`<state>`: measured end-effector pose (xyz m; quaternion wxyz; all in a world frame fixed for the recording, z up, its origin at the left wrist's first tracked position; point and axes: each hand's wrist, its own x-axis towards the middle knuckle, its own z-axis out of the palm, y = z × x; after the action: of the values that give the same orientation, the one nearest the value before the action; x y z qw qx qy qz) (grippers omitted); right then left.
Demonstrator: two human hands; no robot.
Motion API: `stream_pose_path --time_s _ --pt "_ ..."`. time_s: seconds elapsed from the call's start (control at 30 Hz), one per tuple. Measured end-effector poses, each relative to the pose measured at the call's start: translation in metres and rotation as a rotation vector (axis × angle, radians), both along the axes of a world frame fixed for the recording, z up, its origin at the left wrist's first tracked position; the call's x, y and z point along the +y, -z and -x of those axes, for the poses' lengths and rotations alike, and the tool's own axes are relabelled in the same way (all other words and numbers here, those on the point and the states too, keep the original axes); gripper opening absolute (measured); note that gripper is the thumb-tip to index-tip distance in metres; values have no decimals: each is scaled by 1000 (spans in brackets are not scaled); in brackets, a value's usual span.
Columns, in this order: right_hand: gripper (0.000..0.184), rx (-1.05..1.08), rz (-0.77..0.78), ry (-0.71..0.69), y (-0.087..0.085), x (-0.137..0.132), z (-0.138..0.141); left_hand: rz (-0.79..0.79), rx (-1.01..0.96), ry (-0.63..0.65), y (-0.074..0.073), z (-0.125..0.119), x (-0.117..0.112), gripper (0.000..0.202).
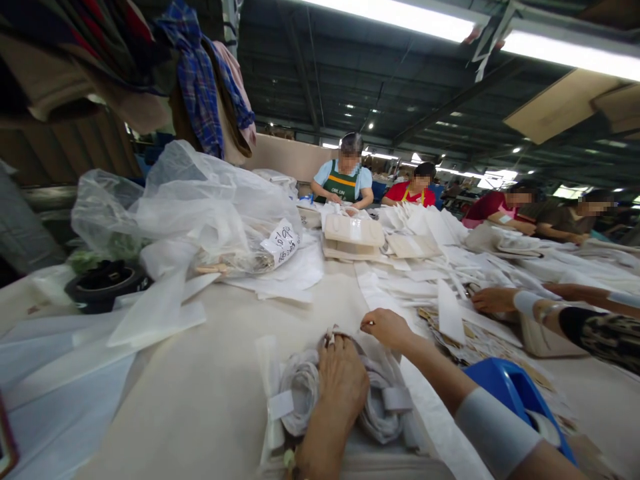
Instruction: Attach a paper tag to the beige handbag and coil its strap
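Observation:
My left hand [343, 377] reaches in between two coils of pale grey strap [300, 390], its fingers bent down over the strap at the far end. The coils rest on a flat, pale fabric piece [360, 448], and small white paper wraps [397, 399] sit on them. Just beyond and to the right, my right hand [390, 330] is raised with its fingers curled into a pinch. What lies between those fingertips is too small to make out. White sheet material [425, 393] runs under my right forearm.
A blue tape dispenser [520, 400] stands right of my right forearm. A large clear plastic bag [200, 207] and white sheets [160, 313] lie left. Stacked beige pouches [353, 230] and white pieces pile up ahead. A co-worker's hand [495, 300] reaches in from the right; other people sit beyond.

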<state>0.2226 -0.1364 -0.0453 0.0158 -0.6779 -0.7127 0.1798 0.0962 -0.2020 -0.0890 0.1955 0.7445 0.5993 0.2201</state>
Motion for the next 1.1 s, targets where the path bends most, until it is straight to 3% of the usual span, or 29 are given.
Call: stream_pose_path --time_s 0.17,0.5,0.87,1.1 --pt "12 250 234 -183 -3 5 3 27 -83 -91 0 -1 5 43" --pt "16 582 312 -126 -2 -1 -2 52 -148 -157 -6 3 9 29" --pt "17 601 346 -98 -1 0 -3 76 -179 -193 -4 2 11 28" --pt "21 471 285 -137 0 0 -2 88 -265 -244 -6 1 10 27"
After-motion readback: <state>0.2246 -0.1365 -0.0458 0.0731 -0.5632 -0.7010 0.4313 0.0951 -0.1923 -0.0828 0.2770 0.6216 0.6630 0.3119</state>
